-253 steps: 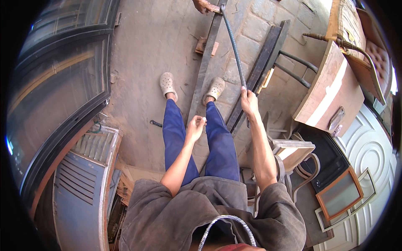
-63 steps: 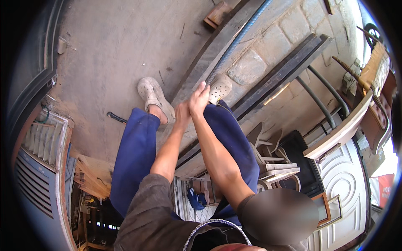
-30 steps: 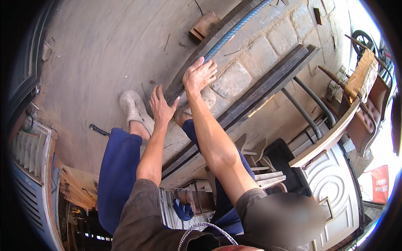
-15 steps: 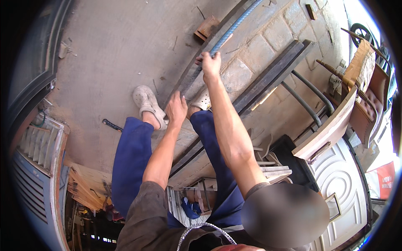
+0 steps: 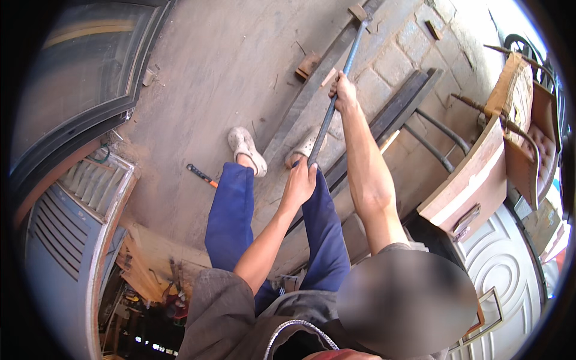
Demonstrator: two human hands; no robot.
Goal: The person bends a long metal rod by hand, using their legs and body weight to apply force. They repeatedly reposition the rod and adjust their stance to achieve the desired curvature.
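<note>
A long, slim metal bar [image 5: 354, 53], bluish toward its far end and darker toward me, slants away from my lap. Its near end is in my left hand [image 5: 300, 185], fingers closed round it above my knee. Farther along, my right hand [image 5: 344, 93] grips the same bar in a fist, arm stretched out. The bar's far tip lies by a small brown block [image 5: 358, 12] on a long dark beam [image 5: 318, 81] on the ground; whether tip and block touch I cannot tell. My right shoe [image 5: 305, 143] is beside this beam.
A hammer-like tool with a black and orange handle [image 5: 201, 174] lies left of my legs. Rusty metal pieces [image 5: 307, 65] sit by the beam. To the right are a dark metal frame [image 5: 408, 99], a wooden drawer front [image 5: 465, 186], a tufted chair [image 5: 543, 132] and a white panelled door [image 5: 504, 270].
My view has shifted left, bringing the bar's far end into sight. The bar now stands steeper in the picture, and my left hand has drawn back toward my right knee. Both hands keep hold.
</note>
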